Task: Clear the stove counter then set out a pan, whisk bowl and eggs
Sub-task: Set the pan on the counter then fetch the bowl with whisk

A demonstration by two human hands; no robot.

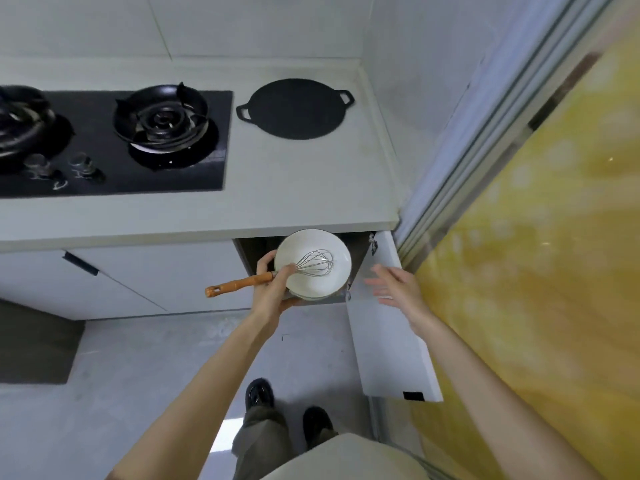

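Note:
A flat black pan (295, 108) with two small handles lies on the pale counter (284, 199), to the right of the stove. My left hand (272, 289) grips a white bowl (313, 265) by its left rim, in front of the open cabinet below the counter edge. A wire whisk (313, 263) with an orange wooden handle lies in the bowl, its handle sticking out left under my thumb. My right hand (394, 284) hovers to the right of the bowl with fingers spread, holding nothing. No eggs are in view.
A black gas stove (114, 143) with two burners fills the counter's left. The white cabinet door (388, 327) stands swung open toward me on the right. A yellow wall (536, 271) and sliding-door track close off the right side. A dark mat (34, 344) lies on the floor at left.

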